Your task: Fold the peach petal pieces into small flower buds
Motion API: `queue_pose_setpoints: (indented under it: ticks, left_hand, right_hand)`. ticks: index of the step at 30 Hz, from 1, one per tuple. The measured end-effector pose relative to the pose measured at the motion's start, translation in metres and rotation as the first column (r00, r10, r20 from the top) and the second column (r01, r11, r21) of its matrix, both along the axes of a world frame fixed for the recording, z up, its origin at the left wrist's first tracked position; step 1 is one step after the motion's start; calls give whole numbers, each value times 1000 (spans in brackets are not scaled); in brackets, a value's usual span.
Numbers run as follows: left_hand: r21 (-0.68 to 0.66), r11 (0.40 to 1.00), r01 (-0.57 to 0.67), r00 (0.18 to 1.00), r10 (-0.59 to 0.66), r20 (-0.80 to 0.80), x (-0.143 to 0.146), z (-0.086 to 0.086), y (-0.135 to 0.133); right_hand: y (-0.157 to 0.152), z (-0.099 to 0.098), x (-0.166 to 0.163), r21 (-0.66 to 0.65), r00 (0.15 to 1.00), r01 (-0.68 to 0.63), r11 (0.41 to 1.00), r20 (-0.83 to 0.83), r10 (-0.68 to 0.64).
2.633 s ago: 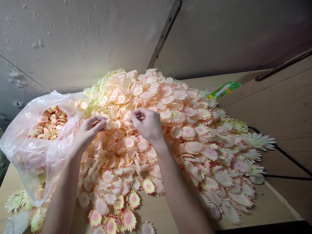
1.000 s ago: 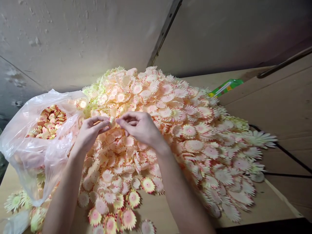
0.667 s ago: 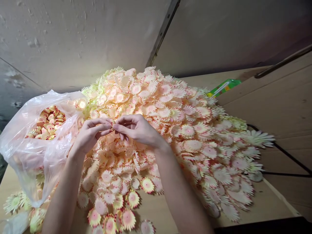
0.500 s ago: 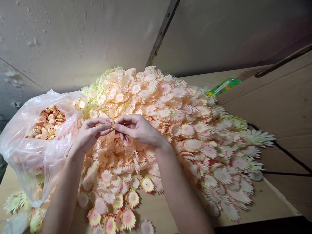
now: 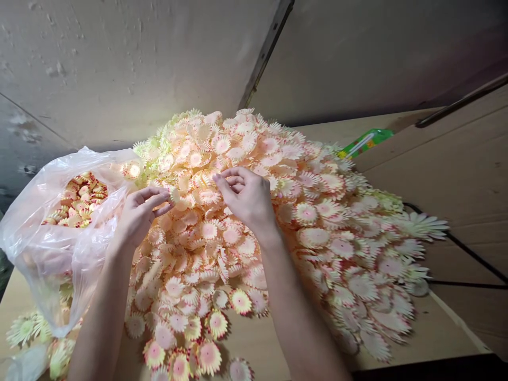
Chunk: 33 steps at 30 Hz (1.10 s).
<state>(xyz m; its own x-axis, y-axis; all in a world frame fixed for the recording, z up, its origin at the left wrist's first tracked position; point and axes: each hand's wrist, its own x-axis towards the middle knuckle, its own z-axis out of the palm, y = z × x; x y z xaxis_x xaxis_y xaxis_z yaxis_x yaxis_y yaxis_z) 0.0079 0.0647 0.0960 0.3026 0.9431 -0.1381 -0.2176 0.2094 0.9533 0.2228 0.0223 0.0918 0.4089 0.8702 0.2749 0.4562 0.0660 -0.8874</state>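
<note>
Bagged flowers (image 5: 81,200) sit in the bag (image 5: 97,246) by the table's (image 5: 256,338) left edge, a far bigger heap (image 5: 313,238) lies outside, the left hand (image 5: 138,210) pinches a flower (image 5: 172,197), and I cannot tell whether the right hand (image 5: 248,200) grips anything.

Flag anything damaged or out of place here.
The wall looks damaged: rough, flaking-looking patches mark its left side. A green packet seems out of place at the back right edge of the pale flower heap, being a different sort of item. Nothing else stands out.
</note>
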Motion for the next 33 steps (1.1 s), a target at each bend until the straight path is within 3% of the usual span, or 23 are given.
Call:
queue_pose_setpoints:
  ticks: [3,5,7,17,33]
  left_hand:
    - [4,1000,15,1000,-15,-13,6,-4,-3]
    - [4,998,61,998,-61,-34,10,-6,-5]
    - [-2,993,120,992,-120,-49,12,-7,-7]
    - [-28,974,225,973,-226,-43,10,-1,-9]
    - [9,958,285,949,-281,-143,8,-1,-10]
  right_hand:
    - [-3,2,-9,-24,960,-258,966,-119,254]
    - [-4,2,-17,-65,862,-485,872,-205,464]
    - [-5,0,-23,-75,802,-575,814,-245,544]
    - [-3,1,-18,-92,714,-645,759,-426,556]
    - [-7,6,-14,-151,707,-695,703,-317,632]
